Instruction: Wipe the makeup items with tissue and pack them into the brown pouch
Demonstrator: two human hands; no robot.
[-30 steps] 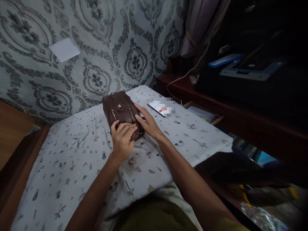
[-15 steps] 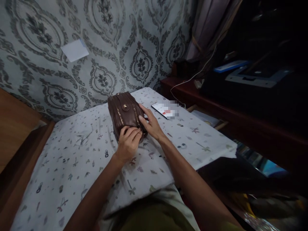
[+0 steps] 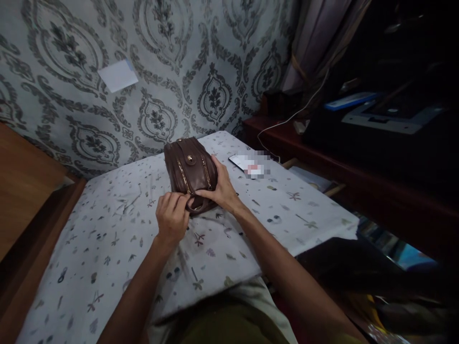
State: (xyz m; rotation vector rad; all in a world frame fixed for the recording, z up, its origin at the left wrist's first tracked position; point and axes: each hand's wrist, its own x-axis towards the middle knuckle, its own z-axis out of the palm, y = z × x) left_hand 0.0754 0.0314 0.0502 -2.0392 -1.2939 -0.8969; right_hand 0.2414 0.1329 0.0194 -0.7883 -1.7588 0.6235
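A brown leather handbag [image 3: 195, 167] with two gold zippers and a round gold clasp lies on a patterned white cloth. My left hand [image 3: 172, 215] pinches the bag's near end, close to the end of the left zipper; its fingertips hide whatever small part is between them. A small gap or loop shows in the leather beside those fingertips. Around the bag's right side my right hand [image 3: 225, 188] is wrapped, fingers along the side and thumb across the near top edge.
The white cloth [image 3: 118, 248] covers the surface under the bag. A phone [image 3: 241, 164] with its screen lit lies to the right, near a white cable [image 3: 287, 114]. An open drawer [image 3: 311, 179] juts from the dark red desk [image 3: 373, 186]. Patterned wall [image 3: 158, 114] stands behind.
My left hand has moved left, from the right zipper's near end to the bag's near left part. My right thumb has come down across the near edge. The bag has barely shifted.
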